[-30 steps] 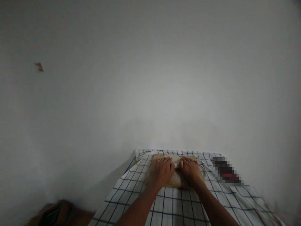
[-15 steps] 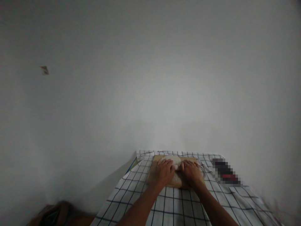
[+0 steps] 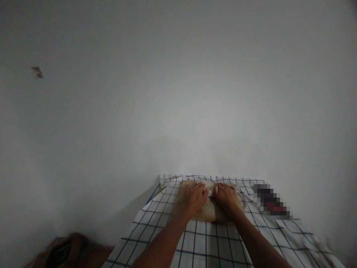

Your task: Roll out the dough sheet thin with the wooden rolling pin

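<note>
Pale dough (image 3: 208,210) under my palms now, on the wooden board (image 3: 180,204), my left hand (image 3: 192,199) and right hand (image 3: 227,198) both spread and pressing down, not gripping; keep the weight even through both palms. My fingers reach further over the dough than a moment ago. Checked cloth (image 3: 206,242) runs under my wrists, a pixelated dark object (image 3: 270,201) sits past my right hand, a blurred brown bundle (image 3: 67,251) lies off to my left

Left hand (image 3: 193,199) and right hand (image 3: 227,198) resting side by side on a pale lump of dough (image 3: 209,210), a wooden board (image 3: 180,201) beneath it, a white checked cloth (image 3: 212,242) under the board, a pixelated object (image 3: 270,201) at the cloth's right edge, a dark brown bag (image 3: 64,251) at lower left, a plain white wall (image 3: 178,93) beyond
</note>
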The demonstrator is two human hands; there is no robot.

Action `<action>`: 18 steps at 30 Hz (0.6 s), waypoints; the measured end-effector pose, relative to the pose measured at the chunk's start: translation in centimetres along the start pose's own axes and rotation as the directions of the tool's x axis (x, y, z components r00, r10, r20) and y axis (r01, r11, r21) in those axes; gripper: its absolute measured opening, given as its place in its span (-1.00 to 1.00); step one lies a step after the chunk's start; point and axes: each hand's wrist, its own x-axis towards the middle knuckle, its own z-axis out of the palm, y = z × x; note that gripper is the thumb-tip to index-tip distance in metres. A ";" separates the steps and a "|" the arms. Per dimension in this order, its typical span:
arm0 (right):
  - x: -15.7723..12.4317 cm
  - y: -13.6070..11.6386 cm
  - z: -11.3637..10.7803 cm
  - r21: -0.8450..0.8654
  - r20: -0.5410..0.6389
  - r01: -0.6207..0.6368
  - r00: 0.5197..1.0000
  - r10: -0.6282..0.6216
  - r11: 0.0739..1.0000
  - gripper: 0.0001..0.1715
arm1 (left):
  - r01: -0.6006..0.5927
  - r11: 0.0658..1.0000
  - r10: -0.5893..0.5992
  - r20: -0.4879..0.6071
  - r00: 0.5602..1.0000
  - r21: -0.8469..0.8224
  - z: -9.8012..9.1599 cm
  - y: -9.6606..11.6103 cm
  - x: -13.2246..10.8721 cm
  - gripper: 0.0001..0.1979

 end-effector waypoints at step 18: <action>2.2 0.4 0.5 -0.059 0.048 -0.052 0.997 0.054 0.997 -0.55 | -0.014 0.999 0.014 -0.004 1.000 0.030 0.9 -0.6 1.9 -0.68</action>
